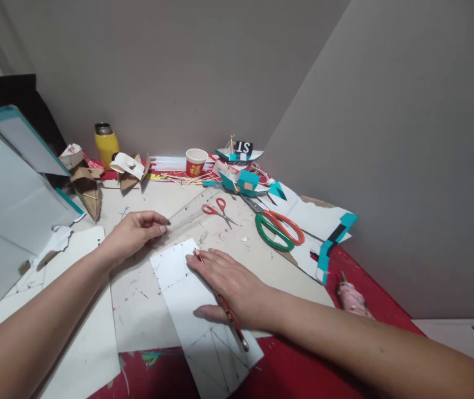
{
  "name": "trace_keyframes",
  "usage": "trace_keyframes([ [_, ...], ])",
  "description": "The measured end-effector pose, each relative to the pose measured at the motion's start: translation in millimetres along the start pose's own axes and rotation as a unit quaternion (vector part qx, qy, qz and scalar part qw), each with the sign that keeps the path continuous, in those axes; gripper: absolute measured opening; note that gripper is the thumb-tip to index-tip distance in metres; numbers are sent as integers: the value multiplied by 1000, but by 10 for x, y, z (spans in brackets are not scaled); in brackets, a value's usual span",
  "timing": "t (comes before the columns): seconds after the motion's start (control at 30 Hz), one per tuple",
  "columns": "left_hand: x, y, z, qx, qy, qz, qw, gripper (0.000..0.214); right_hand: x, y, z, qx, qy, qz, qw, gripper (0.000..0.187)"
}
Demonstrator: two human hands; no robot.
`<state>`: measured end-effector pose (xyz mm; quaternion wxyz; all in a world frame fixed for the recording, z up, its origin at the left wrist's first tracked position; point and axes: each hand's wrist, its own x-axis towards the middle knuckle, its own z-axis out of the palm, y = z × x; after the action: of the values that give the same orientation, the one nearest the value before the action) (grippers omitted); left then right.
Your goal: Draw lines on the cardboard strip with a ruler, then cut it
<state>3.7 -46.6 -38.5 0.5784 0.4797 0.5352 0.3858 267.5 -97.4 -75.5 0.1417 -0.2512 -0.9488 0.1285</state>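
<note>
Left hand (139, 230): pinching ruler (190, 215)
Right hand (232, 280): pencil (233, 320) held, paper (178, 299) beneath fingers
Ruling: seemingly underway
Next: probably calls for ruler beside right fingers

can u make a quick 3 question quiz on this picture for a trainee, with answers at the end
1. Which hand touches the long clear plastic ruler?
2. True or false: the right hand is partly over the white rectangular sheet marked with dark lines.
3. What colours are the loop handles of the large metal scissors?
a) both yellow
b) green and orange
c) both blue

Key: 1. The left hand; 2. True; 3. b
</note>
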Motion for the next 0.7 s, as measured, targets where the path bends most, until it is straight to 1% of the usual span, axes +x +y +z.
trace_keyframes([
  [0.13,25,-31,-14,-3,1,-3,1000,26,50,19,25,0,3,12,1000,83],
  [0.23,24,-59,-28,-4,-3,1,1000,28,37,41,10,3,23,14,1000,80],
  [0.33,19,-83,-40,-3,-4,11,1000,30,-45,34,-31,0,61,17,998,78],
  [0.4,16,-94,-43,-1,-6,16,1000,31,-132,-13,-54,-10,78,10,997,80],
  [0.5,4,-96,-38,6,-8,22,1000,30,-253,-132,-51,-20,71,-15,997,79],
  [0.57,-12,-89,-27,15,-6,24,1000,28,-290,-194,-31,-26,63,-21,997,73],
  [0.6,-22,-84,-21,21,-5,25,999,27,-289,-207,-22,-27,68,-21,997,69],
  [0.7,-49,-67,-1,41,-1,25,999,25,-209,-167,-37,-14,123,-12,992,54],
])
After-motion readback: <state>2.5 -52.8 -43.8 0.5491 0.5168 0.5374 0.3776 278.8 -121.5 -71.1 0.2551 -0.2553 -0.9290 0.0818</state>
